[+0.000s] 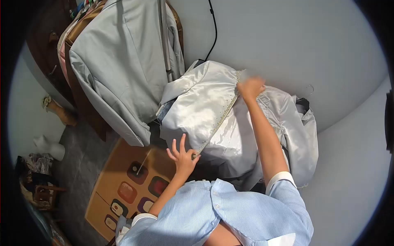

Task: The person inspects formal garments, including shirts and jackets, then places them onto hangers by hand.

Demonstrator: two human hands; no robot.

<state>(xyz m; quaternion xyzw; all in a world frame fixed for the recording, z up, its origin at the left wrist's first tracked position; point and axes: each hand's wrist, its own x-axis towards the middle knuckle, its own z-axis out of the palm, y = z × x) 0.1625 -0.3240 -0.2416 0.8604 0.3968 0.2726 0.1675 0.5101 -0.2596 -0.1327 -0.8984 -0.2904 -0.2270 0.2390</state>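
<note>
A shiny silver-white satin garment (193,102) lies in front of me, with a beaded edge (221,119) running diagonally across it. My left hand (184,158) pinches the lower end of that edge between thumb and index finger, the other fingers spread. At the upper end of the same edge, my right hand (251,87) is closed on the garment, slightly blurred. More satin cloth with sleeves (303,147) lies under and to the right of my right forearm.
Grey garments (119,61) hang at the upper left beside a metal pole (164,37). An orange patterned rug (127,180) covers part of the floor. A white object (51,147) and a cluttered stand (41,192) are at the far left. A black cable (215,28) runs down the wall.
</note>
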